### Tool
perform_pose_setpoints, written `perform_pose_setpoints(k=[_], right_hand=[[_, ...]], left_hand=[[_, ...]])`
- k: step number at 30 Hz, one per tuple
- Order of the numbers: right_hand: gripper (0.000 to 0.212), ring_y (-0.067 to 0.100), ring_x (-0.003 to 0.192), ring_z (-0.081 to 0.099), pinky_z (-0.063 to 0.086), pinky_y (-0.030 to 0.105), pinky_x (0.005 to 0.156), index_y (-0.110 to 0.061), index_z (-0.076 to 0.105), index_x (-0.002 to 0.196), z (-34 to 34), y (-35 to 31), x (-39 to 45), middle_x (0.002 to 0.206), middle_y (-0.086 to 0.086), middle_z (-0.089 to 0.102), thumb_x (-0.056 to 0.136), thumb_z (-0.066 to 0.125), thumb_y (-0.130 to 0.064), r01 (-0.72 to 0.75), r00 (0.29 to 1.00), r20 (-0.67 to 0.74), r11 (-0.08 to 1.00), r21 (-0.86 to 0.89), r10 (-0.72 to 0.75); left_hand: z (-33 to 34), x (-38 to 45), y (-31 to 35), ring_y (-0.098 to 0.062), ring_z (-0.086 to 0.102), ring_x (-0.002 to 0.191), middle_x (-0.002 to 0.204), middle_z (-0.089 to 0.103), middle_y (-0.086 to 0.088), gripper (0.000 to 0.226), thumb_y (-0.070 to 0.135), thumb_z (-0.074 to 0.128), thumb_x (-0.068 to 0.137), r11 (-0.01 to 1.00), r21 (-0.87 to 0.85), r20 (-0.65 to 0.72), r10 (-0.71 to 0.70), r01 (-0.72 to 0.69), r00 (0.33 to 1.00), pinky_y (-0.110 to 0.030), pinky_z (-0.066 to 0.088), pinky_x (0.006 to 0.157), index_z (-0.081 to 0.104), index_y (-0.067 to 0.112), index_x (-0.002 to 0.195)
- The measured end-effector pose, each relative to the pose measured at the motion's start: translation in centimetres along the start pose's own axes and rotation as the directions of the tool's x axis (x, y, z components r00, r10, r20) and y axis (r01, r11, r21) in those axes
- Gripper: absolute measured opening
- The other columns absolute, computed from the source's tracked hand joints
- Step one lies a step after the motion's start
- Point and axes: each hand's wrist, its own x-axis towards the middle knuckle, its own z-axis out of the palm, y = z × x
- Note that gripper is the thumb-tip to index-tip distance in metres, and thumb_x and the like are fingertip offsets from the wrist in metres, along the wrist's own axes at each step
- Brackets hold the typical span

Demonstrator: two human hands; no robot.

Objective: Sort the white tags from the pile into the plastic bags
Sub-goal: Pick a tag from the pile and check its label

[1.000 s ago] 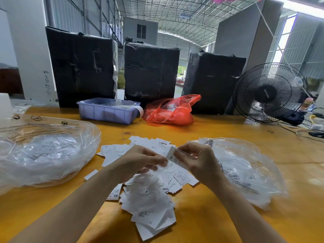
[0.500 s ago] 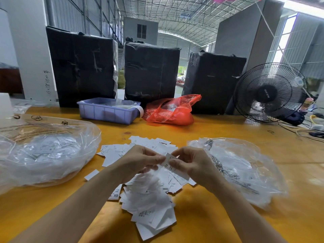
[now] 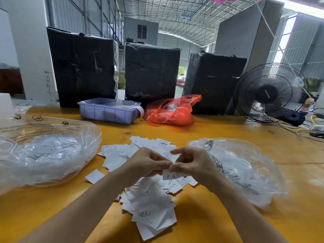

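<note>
Yellow table (image 3: 219,137) carries everything: a clear bag of tags (image 3: 43,155) at left, a flatter clear bag (image 3: 242,165) at right, and between them the loose pile of white tags (image 3: 149,204). Above the pile, the left hand (image 3: 147,163) and right hand (image 3: 194,165) meet, fingertips pinching one XL tag (image 3: 171,175); the right index finger sticks out.

XL tag (image 3: 171,175) lower, seemingly turned.

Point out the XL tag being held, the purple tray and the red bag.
XL tag (image 3: 171,176): head view, its printed face.
purple tray (image 3: 105,114): head view, front wall.
red bag (image 3: 171,114): head view, its bulging middle.
</note>
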Motion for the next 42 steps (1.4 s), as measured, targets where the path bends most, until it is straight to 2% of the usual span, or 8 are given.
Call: perform_pose_setpoints(k=[4, 10, 18, 25, 28, 32, 37, 42], right_hand=[[0.048, 0.019, 0.083, 0.066, 0.057, 0.031, 0.073, -0.02, 0.056, 0.109, 0.0, 0.3, 0.3, 0.091, 0.008, 0.066, 0.069, 0.074, -0.039, 0.022, 0.987, -0.159, 0.999, -0.049, -0.03], [0.026, 0.011, 0.069, 0.069, 0.056, 0.02, 0.064, -0.003, 0.062, 0.106, 0.4, 0.6, 0.4, 0.084, 0.009, 0.069, 0.081, 0.07, -0.001, 0.1, 0.955, -0.281, 0.995, 0.002, -0.095], [0.025, 0.016, 0.078, 0.067, 0.058, 0.028, 0.07, -0.013, 0.065, 0.108, 1.2, -0.2, 0.1, 0.089, -0.005, 0.066, 0.084, 0.069, -0.02, 0.153, 0.922, -0.336, 0.978, -0.142, -0.193], [0.035, 0.013, 0.075, 0.063, 0.055, 0.024, 0.071, -0.015, 0.066, 0.113, 2.2, -0.5, -0.3, 0.093, 0.001, 0.064, 0.079, 0.074, -0.016, 0.237, 0.941, -0.204, 0.956, -0.173, -0.27], [0.037, 0.019, 0.078, 0.067, 0.057, 0.035, 0.075, -0.013, 0.066, 0.114, 2.3, -0.2, -0.1, 0.094, 0.006, 0.066, 0.078, 0.074, -0.007, 0.21, 0.944, -0.236, 0.972, -0.105, -0.229], [0.03, 0.007, 0.062, 0.064, 0.056, 0.025, 0.065, -0.021, 0.069, 0.104, 1.9, 0.0, 0.1, 0.079, -0.003, 0.07, 0.082, 0.069, 0.0, 0.216, 0.936, -0.277, 0.976, -0.043, -0.219], [0.022, 0.006, 0.064, 0.061, 0.055, 0.026, 0.065, -0.005, 0.07, 0.106, 1.2, 0.4, 0.4, 0.08, 0.002, 0.069, 0.084, 0.066, -0.003, 0.164, 0.937, -0.306, 0.986, -0.035, -0.167], [0.026, 0.0, 0.068, 0.063, 0.053, 0.017, 0.064, -0.024, 0.068, 0.102, 1.6, 0.2, -0.1, 0.078, -0.013, 0.07, 0.081, 0.071, -0.009, 0.139, 0.968, -0.211, 0.99, 0.011, -0.134]], left_hand=[[0.3, 0.3, 0.0, -0.005, 0.06, 0.052, 0.063, 0.071, -0.004, 0.006, 0.016, 0.074, 0.077, 0.995, -0.1, -0.121, -0.005, -0.007, 0.993, -0.016, 0.044, 0.053, 0.076, 0.011, 0.078], [0.8, 0.1, 0.4, -0.004, 0.062, 0.05, 0.064, 0.071, -0.001, 0.013, 0.025, 0.076, 0.075, 0.945, -0.322, -0.214, -0.134, 0.06, 0.968, -0.016, 0.044, 0.049, 0.075, 0.014, 0.08], [2.3, 0.1, 0.5, -0.016, 0.059, 0.074, 0.064, 0.068, 0.0, 0.01, 0.022, 0.073, 0.075, 0.877, -0.481, -0.283, -0.155, 0.0, 0.946, -0.024, 0.042, 0.061, 0.076, 0.016, 0.082], [2.4, 0.4, 0.3, -0.013, 0.052, 0.076, 0.065, 0.064, 0.002, 0.008, 0.023, 0.074, 0.076, 0.79, -0.613, -0.317, -0.235, -0.01, 0.919, -0.025, 0.039, 0.062, 0.074, 0.018, 0.083], [2.4, 0.5, 0.2, -0.014, 0.053, 0.077, 0.072, 0.064, -0.002, 0.015, 0.025, 0.074, 0.076, 0.785, -0.619, -0.297, -0.227, -0.006, 0.928, -0.026, 0.039, 0.062, 0.074, 0.018, 0.089], [2.4, 0.6, 0.2, -0.017, 0.057, 0.068, 0.067, 0.065, -0.004, 0.022, 0.027, 0.074, 0.075, 0.794, -0.607, -0.207, -0.199, 0.033, 0.958, -0.025, 0.044, 0.057, 0.071, 0.01, 0.089], [1.3, 0.8, -0.1, -0.026, 0.063, 0.075, 0.081, 0.071, -0.012, 0.037, 0.019, 0.074, 0.073, 0.873, -0.487, -0.208, -0.152, 0.033, 0.966, -0.034, 0.046, 0.074, 0.069, 0.0, 0.105], [1.3, 0.4, -0.1, -0.011, 0.063, 0.054, 0.068, 0.07, -0.003, 0.026, 0.026, 0.075, 0.071, 0.889, -0.451, -0.172, -0.168, 0.074, 0.971, -0.017, 0.044, 0.044, 0.073, 0.011, 0.093]])
